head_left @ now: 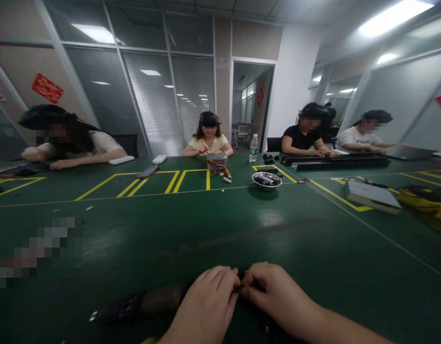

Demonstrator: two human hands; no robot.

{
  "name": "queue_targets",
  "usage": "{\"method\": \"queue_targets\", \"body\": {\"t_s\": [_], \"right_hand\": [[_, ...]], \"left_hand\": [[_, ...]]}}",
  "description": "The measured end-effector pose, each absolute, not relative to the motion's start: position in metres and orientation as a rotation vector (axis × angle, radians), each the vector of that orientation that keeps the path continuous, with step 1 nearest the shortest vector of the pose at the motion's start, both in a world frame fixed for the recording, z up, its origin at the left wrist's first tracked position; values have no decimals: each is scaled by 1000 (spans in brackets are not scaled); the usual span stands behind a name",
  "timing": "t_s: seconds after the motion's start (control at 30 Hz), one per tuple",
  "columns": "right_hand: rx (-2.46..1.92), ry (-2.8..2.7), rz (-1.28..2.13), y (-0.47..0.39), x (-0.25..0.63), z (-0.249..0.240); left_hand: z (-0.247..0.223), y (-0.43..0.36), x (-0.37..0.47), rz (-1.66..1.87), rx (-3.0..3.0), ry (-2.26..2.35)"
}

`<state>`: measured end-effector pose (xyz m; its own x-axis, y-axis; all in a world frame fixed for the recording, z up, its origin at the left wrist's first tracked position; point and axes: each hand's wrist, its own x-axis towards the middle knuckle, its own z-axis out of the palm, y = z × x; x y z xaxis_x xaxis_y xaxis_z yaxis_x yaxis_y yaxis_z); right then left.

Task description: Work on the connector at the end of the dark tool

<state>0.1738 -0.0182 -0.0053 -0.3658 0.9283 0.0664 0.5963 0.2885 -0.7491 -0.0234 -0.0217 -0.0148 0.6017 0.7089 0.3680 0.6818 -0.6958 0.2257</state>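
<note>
My left hand [209, 301] and my right hand [277, 286] meet low in the middle of the head view, just above the green table [170, 229]. The fingertips of both are drawn together in a pinch around something small and dark, mostly covered by the fingers. A long dark cylindrical thing [159, 301] with a pale metal tip at its left end lies on the table beside my left hand. Its right end disappears behind that hand. Whether it connects to what I pinch, I cannot tell.
Across the table, a metal bowl [266, 180] holds dark parts, near a water bottle [253, 148]. A grey box with coloured wires [218, 165] stands before a seated person. Farther right lies a flat silver box [372, 196]. Other people work around the far side.
</note>
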Motion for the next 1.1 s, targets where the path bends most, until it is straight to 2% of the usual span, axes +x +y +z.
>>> {"method": "queue_targets", "body": {"t_s": [1.1], "right_hand": [[-1392, -2077, 872, -20, 174, -5]], "left_hand": [[-3, -18, -33, 631, 2738, 1161]]}}
